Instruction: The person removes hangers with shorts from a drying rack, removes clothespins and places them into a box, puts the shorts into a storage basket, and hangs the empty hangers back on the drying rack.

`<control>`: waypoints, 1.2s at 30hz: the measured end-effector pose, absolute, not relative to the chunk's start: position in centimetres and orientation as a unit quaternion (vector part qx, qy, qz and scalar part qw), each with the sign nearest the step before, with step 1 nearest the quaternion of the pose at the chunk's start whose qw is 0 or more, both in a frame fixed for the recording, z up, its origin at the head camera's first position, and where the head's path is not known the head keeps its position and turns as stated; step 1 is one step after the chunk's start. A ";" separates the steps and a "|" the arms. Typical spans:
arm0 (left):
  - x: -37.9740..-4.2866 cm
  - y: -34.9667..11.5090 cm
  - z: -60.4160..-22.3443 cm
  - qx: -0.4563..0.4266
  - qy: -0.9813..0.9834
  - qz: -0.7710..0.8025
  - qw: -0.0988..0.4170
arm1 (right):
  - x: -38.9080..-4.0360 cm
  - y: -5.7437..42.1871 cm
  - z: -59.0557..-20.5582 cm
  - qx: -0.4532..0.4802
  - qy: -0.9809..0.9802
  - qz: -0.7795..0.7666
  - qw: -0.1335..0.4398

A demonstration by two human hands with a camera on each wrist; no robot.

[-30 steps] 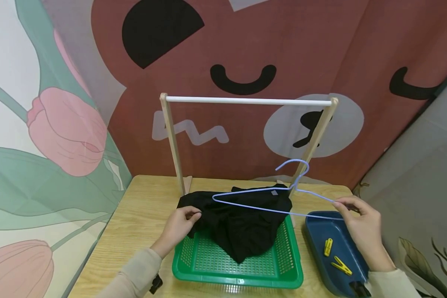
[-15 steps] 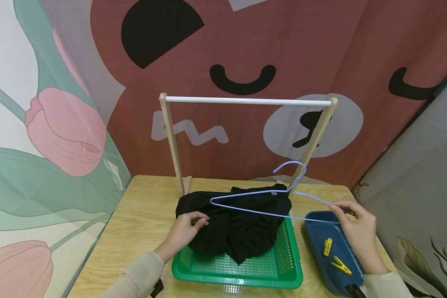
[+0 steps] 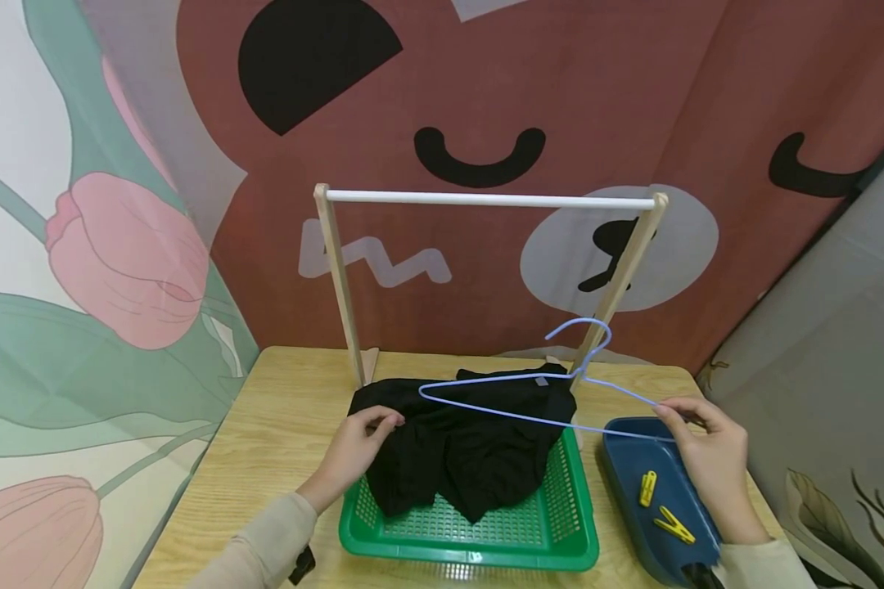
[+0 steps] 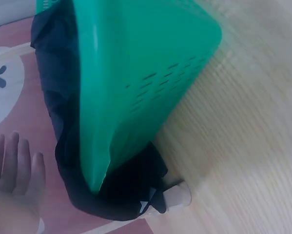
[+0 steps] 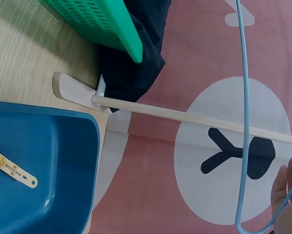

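Note:
A light blue hanger (image 3: 511, 419) is held up over the basket, hook upward. My right hand (image 3: 710, 454) pinches its right end between thumb and fingers; the right wrist view shows the hanger's bent corner (image 5: 241, 222) at those fingers. Beneath it, a crumpled black garment (image 3: 479, 466) lies in the green basket (image 3: 471, 556) and drapes over its far rim. My left hand (image 3: 354, 450) hovers by the garment's left edge. In the left wrist view its fingers (image 4: 23, 161) are relaxed and apart from the cloth, holding nothing.
Behind the basket stands a rack with a white bar (image 3: 486, 199) and wooden posts (image 3: 342, 286). To the right, a blue tray (image 3: 633, 523) holds two yellow clothespins (image 3: 674, 524). A patterned cloth wall (image 3: 486, 98) rises behind the wooden table (image 3: 214, 491).
The garment's front left part has dropped lower into the basket. My left hand went right over the cloth, then back left. The hanger stays nearly in place in my right hand.

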State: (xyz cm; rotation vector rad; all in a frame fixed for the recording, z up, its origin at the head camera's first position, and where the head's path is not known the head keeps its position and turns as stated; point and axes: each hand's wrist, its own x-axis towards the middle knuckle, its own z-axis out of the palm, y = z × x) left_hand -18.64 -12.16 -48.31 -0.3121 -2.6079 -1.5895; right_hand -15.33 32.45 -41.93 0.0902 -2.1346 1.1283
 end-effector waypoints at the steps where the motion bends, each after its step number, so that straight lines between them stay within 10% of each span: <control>1: -18.7 -12.3 -48.2 -0.099 -0.846 -0.523 0.038 | -15.3 32.4 -41.9 0.034 -0.827 0.436 0.354; 36: -25.7 -18.3 -43.5 0.003 -0.861 -0.505 0.056 | -15.5 31.3 -42.4 0.026 -0.829 0.444 0.339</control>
